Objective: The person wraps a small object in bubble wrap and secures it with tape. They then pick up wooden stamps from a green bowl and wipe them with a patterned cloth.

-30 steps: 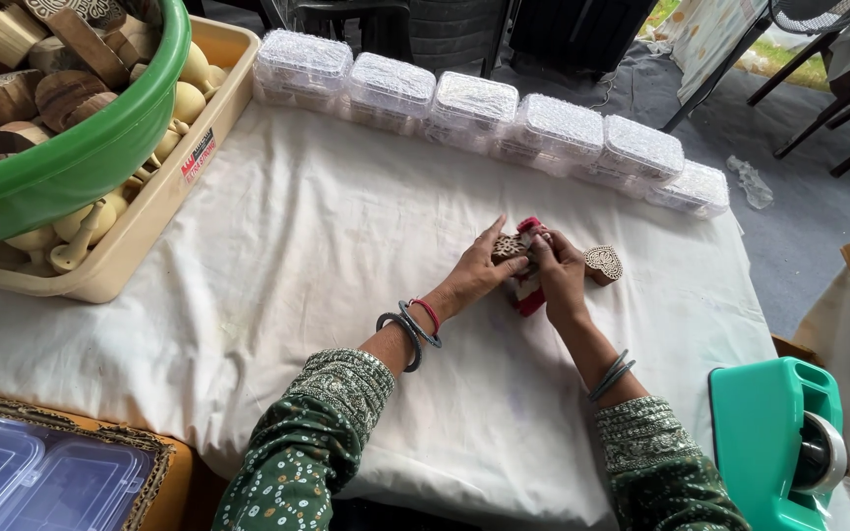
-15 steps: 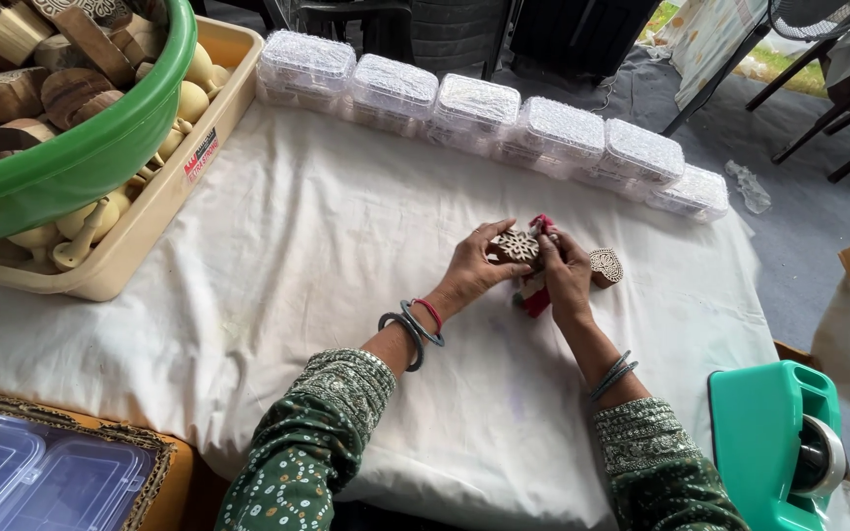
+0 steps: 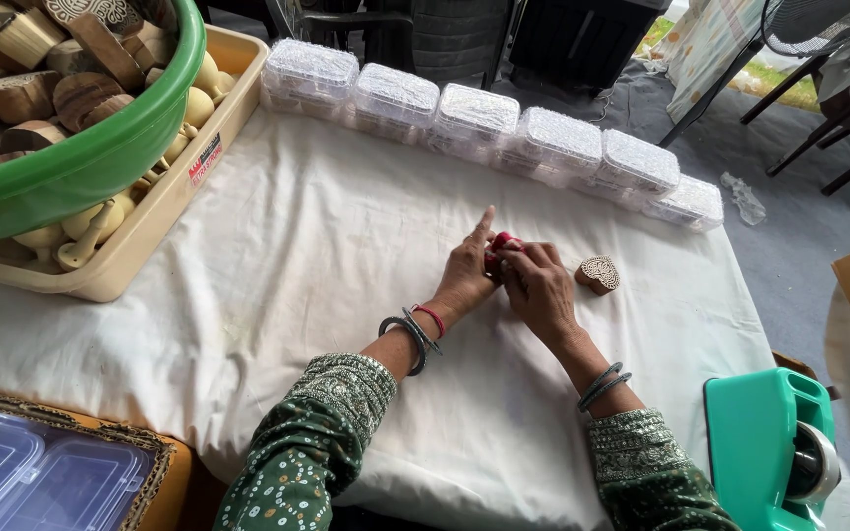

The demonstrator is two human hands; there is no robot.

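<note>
Green basin (image 3: 81, 167) of wooden blocks sits far left in a tan tray (image 3: 164, 221) bearing a small red-and-white label. Centre: left hand (image 3: 464, 275), forefinger raised, and right hand (image 3: 538, 290) both pinch a small red object (image 3: 500, 242) between them; its axis cannot be told. Carved heart-shaped wooden stamp (image 3: 597, 274) lies just right. Clear lidded boxes (image 3: 474, 123) line the far edge; teal tape dispenser (image 3: 769, 452) lower right.

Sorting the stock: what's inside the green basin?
The green basin holds carved wooden blocks, heaped to the rim; one on top shows a patterned face. Whatever lies beneath the top layer is covered, and the frame cuts off the basin's left part.
</note>
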